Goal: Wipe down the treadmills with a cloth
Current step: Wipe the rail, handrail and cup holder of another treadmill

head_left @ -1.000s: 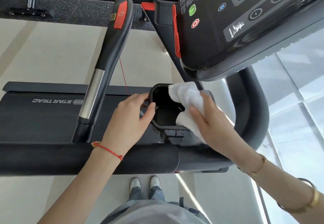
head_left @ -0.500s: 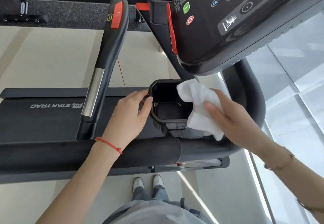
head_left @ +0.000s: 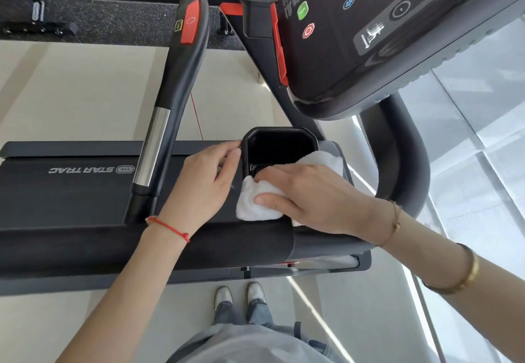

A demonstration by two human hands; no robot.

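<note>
A black treadmill with a STAR TRAC belt deck [head_left: 71, 192] fills the view. Its black cup holder [head_left: 279, 146] sits below the console [head_left: 369, 36]. My left hand [head_left: 204, 183] rests against the holder's left rim, fingers lightly curled on its edge. My right hand [head_left: 312, 195] holds a white cloth [head_left: 255, 203] and presses it on the holder's near edge; the cloth wraps under my palm and shows again at the right side. The fingertips reach into the holder.
A padded crossbar [head_left: 113, 246] runs in front of me. A side handrail [head_left: 176, 87] with a red button rises at left. A second cup holder [head_left: 260, 2] sits at the top. Glass panels [head_left: 483, 164] lie to the right, pale floor below.
My right hand has swept the cloth from the holder's right rim round to its near front edge. My left hand has stayed on the left rim.
</note>
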